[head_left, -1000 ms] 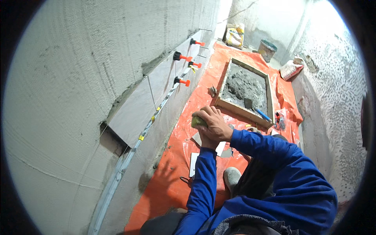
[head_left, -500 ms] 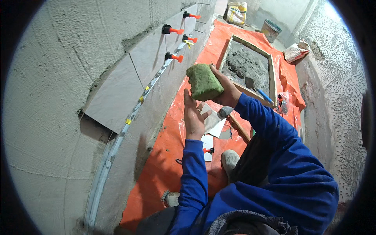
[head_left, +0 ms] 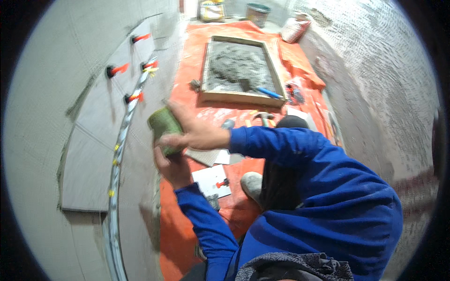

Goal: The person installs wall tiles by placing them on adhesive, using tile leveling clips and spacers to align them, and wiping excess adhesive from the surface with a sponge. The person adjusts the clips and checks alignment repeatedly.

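Note:
A green sponge (head_left: 164, 121), squeezed narrower in the middle, is gripped between both hands in front of the wall. My right hand (head_left: 199, 130) reaches across it from the right, its fingers along the sponge's upper side. Around its lower end my left hand (head_left: 173, 165) is closed, partly hidden. Left of them, large grey tiles (head_left: 91, 164) are on the wall above a metal rail (head_left: 114, 187). Several black and red tile levelling clips (head_left: 117, 70) stick out from the tiles. The hands are somewhat blurred by motion.
On the orange sheet (head_left: 180, 234) lies a wooden frame (head_left: 229, 97) holding grey mortar (head_left: 236, 65) and a blue-handled tool (head_left: 269, 92). A hammer (head_left: 264, 116) and white tile pieces (head_left: 206, 180) lie nearer. Farther back are a bucket (head_left: 258, 14) and bags (head_left: 295, 29).
Both hands have brought the sponge closer together and lower, and the sponge is now squeezed. The view has swung rightward, so wall and mortar frame appear farther left.

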Demonstrator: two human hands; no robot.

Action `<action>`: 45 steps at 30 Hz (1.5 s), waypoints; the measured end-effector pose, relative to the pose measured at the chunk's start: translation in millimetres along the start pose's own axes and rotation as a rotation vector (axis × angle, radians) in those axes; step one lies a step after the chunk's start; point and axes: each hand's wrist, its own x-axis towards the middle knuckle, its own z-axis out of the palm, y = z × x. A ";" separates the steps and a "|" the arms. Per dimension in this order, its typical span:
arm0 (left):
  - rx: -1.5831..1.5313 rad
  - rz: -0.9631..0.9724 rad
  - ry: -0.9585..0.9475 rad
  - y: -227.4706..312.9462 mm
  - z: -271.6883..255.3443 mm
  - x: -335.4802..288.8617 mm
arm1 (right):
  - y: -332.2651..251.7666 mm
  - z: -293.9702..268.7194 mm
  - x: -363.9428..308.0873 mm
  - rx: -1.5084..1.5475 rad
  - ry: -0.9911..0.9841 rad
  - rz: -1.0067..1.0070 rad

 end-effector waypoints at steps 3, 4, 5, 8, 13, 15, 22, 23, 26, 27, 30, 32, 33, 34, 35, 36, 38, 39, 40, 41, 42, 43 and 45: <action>-0.219 -0.143 -0.087 2.0 -2.5 -3.3 | -12.0 1.8 -6.3 -0.117 -0.141 0.188; -0.204 -0.192 -0.072 4.7 -4.5 -4.1 | -13.4 0.0 -7.0 -0.165 -0.165 0.231; -0.190 -0.199 -0.087 8.0 -5.7 -2.9 | -13.6 -1.7 -6.3 -0.209 -0.193 0.235; -0.144 -0.230 -0.030 5.8 -6.1 -4.9 | -5.2 -5.3 -3.1 -0.124 -0.188 0.047; 0.197 0.068 0.042 -3.1 -11.9 -6.7 | 18.1 -16.2 8.2 -0.033 -0.123 -0.195; 0.288 0.257 0.051 -3.0 -17.9 -3.9 | 12.4 -24.0 13.8 -0.039 -0.115 -0.188; 0.221 0.052 0.231 7.4 -37.2 -4.1 | -24.7 -54.7 29.0 0.437 -0.242 0.192; 0.028 -0.004 0.129 -2.8 -31.2 -5.8 | -28.1 -43.3 18.7 0.479 -0.334 0.146; -0.044 0.230 -0.169 -25.3 -19.4 -4.8 | -27.3 -7.7 4.2 0.409 -0.320 0.134; -0.392 0.056 -0.238 -27.9 -18.9 -3.6 | -25.5 -6.2 2.6 0.119 -0.302 -0.011; -0.137 0.125 -0.053 -23.1 -17.8 1.2 | -27.1 -4.0 -2.1 0.311 -0.376 0.077; 0.099 0.344 -0.038 -12.1 -15.8 1.2 | -36.5 -5.3 1.6 0.164 -0.332 -0.042; 0.141 0.388 0.016 -5.5 -13.7 0.8 | -44.5 -3.7 2.2 0.053 -0.299 -0.059; 0.183 0.432 0.067 2.5 -12.1 1.0 | -52.9 -9.9 10.2 0.033 -0.279 -0.014; 0.228 0.470 0.118 10.8 -10.7 -0.3 | -62.9 -14.0 19.2 -0.063 -0.272 0.094; 0.229 0.463 0.305 19.3 -8.6 -2.4 | -76.2 -20.4 27.2 -0.154 -0.197 -0.016; 0.218 0.661 0.419 41.0 -10.1 -5.9 | -103.5 -19.8 37.8 0.004 -0.073 -0.101; 0.132 0.649 0.474 50.3 -9.8 -10.3 | -118.1 -18.1 43.7 0.021 -0.015 -0.164; 0.200 0.699 0.518 60.1 -10.3 -13.5 | -133.8 -15.2 48.6 -0.008 -0.021 -0.289; 0.154 0.700 0.522 68.0 -9.4 -17.4 | -150.4 -11.1 53.4 -0.040 -0.022 -0.391; 0.108 0.699 0.525 74.2 -8.1 -21.2 | -166.8 -6.1 58.4 -0.072 -0.023 -0.492; 0.058 0.746 0.504 79.2 -6.9 -24.3 | -182.6 2.6 63.9 -0.129 -0.019 -0.619; 0.068 0.815 0.529 86.5 -5.2 -28.3 | -211.2 23.3 68.0 -0.207 -0.031 -0.772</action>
